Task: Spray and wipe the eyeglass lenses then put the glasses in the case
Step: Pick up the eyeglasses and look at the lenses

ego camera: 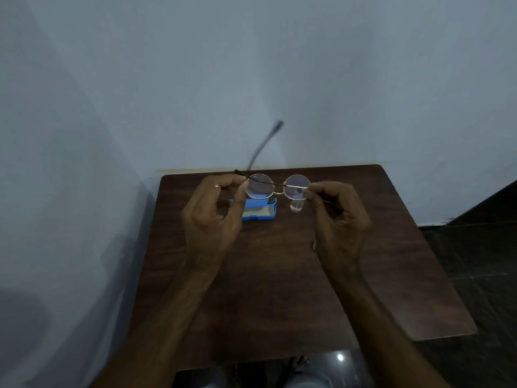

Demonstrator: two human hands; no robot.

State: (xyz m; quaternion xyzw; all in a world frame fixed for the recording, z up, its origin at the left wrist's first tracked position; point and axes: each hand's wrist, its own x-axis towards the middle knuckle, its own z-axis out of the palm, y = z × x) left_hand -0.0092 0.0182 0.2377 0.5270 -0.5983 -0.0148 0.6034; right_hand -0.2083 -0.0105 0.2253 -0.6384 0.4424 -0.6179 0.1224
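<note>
Dark wooden table (279,275) by a pale wall carries an open blue glasses case (260,212) with a small clear bottle (296,205) just beside it. Above them, round wire-rimmed eyeglasses (278,187) lie crosswise, long axis left to right. The left hand (212,219) and right hand (338,222) each pinch one end.

One pair of round glasses (278,189) with two lenses (260,187); one blue case (260,215); one small clear bottle (296,206); one wooden table (279,275); two hands, left hand (212,217), right hand (338,219); one blurred grey stalk (265,144), unclear what
</note>
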